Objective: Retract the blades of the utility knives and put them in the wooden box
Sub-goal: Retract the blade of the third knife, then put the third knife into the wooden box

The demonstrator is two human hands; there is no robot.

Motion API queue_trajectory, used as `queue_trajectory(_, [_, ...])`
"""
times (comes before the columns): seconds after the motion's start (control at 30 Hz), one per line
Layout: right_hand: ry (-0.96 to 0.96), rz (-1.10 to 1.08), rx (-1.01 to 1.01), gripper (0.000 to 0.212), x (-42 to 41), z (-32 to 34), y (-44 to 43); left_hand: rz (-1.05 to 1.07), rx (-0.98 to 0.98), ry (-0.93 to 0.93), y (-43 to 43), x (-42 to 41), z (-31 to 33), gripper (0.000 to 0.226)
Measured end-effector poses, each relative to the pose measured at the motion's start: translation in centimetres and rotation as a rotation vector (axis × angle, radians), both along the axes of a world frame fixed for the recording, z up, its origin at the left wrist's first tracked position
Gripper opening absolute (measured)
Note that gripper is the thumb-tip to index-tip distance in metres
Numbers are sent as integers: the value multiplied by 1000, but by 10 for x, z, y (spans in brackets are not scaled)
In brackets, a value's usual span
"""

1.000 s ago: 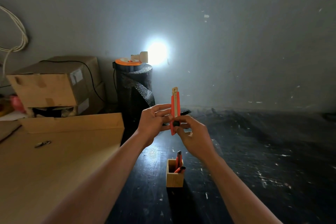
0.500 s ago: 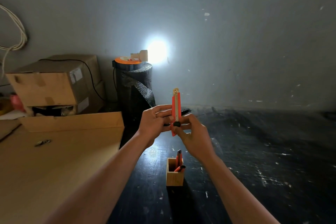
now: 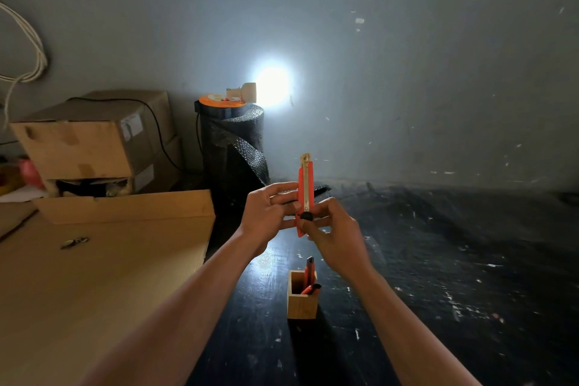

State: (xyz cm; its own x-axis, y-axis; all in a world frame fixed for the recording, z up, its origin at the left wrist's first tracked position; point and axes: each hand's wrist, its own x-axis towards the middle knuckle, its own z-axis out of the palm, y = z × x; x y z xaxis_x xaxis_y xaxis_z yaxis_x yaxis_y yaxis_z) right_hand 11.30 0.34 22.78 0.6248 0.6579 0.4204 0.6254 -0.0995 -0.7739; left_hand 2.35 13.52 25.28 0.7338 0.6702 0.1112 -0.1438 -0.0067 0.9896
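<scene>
I hold an orange utility knife upright in front of me, above the dark table. My left hand grips its lower body from the left. My right hand holds it from the right, thumb on the black slider. Only a short metal tip shows at the knife's top end. Below my hands stands a small wooden box holding two orange knives.
A large flat cardboard sheet lies at the left with a small metal object on it. Stacked cardboard boxes and a black roll with a lit lamp stand at the back. The table is dark and scuffed.
The black slider has moved down the knife body under my right thumb, and the metal tip at the top looks slightly shorter. Both hands stay in about the same place.
</scene>
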Motion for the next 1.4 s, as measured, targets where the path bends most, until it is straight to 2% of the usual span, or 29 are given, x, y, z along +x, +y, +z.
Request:
queue_trajectory(0.27, [-11,44,-25,36,2,-11,1,4,-5,16,7,0,-15,36])
queue_trajectory(0.57, [121,-23,14,33,27,-9,23,-54,-59,54,7,3,-34,37])
queue_trajectory(0.8, [197,-9,1,28,50,-31,38,-62,-109,102,17,17,-79,32])
queue_trajectory(0.9, [228,-23,-25,29,60,-53,45,16,-63,221,28,26,-113,38])
queue_trajectory(1.0, [227,-57,-95,24,69,-79,55,49,113,409,34,28,-147,46])
queue_trajectory(1.1, [230,-64,-178,13,74,-103,63,5,180,556,34,29,-177,65])
queue_trajectory(1.2, [198,-58,-278,14,74,-124,69,-7,203,696,31,34,-202,82])
queue_trajectory(1.3, [166,-62,-380,16,75,-143,75,-25,170,753,28,38,-219,95])
queue_trajectory(1.4, [142,-85,-447,15,76,-160,80,-30,158,765,27,45,-230,98])
